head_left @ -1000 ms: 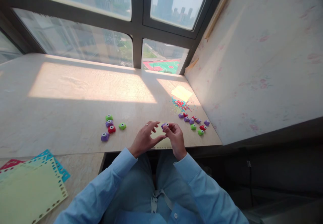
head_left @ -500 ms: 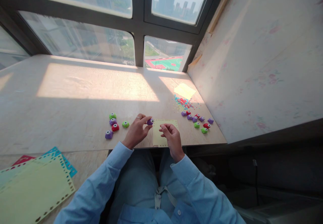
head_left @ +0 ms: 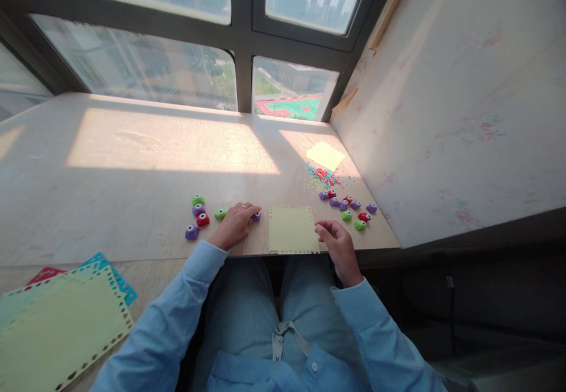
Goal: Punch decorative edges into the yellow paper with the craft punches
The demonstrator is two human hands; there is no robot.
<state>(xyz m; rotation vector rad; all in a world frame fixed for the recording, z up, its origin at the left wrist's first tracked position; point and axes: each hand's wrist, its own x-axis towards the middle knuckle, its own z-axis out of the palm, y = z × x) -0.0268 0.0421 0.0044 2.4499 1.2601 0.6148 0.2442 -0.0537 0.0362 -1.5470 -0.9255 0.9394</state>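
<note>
A small purple craft punch (head_left: 256, 217) sits on the tabletop, partly covered by the fingers of my left hand (head_left: 233, 226), which are closed on it. To its right lies a square of pale yellow paper (head_left: 292, 230) with punched holes along its edges. At the paper's right edge is my right hand (head_left: 338, 247), fingers curled and thumb close to the index finger. Whatever those fingertips hold, if anything, is too small to make out. A green craft punch (head_left: 220, 214) stands just left of my left hand.
Several punches, one a red punch (head_left: 203, 220), stand farther left. More punches (head_left: 344, 205) cluster at the right, below scattered paper confetti (head_left: 324, 175) and yellow paper pieces (head_left: 326, 155). Large punched yellow sheets (head_left: 66, 327) lie lower left. A wall (head_left: 464, 103) bounds the right side.
My left hand has lowered the purple punch from above the paper's left edge to the tabletop. My right hand has moved right, from over the paper to its right edge.
</note>
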